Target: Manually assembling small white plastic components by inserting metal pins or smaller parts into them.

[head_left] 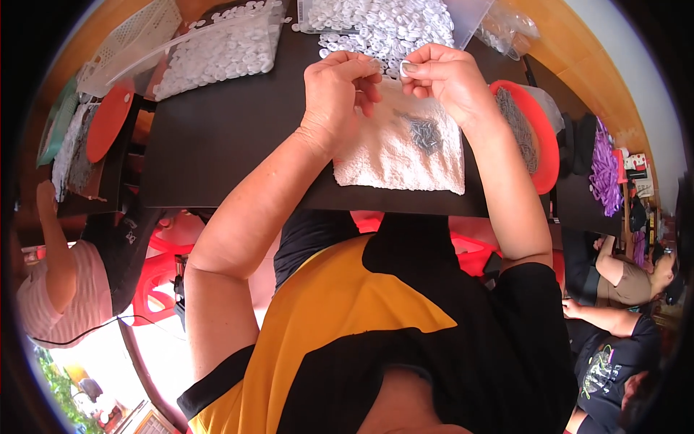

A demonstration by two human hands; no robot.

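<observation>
- Right hand (450, 78): raised over the far edge of the cloth. Grip is closed, thumb against index finger, with one small white piece (404, 68) pinched at the fingertips.
- Left hand (340, 81): raised opposite the right hand, just apart from it. Thumb and index finger are drawn close together; whether the tips meet, or have hold of a small item, cannot be told. The other fingers are curled loosely.
- Cloth (369, 170): pale, lying on the dark tabletop (217, 145), below and between the hands.
- Metal pins (425, 136): grey, in a loose heap on the right part of the cloth.
- Loose white pieces (390, 25): heaped beyond the hands, partly inside a clear container.
- Plastic bag (217, 65): clear, filled with similar white pieces, at the far left of the tabletop.
- Red tray (547, 137): right of the right forearm, containing grey items (517, 126).
- Purple items (605, 170): piled farther right, well apart from the cloth.
</observation>
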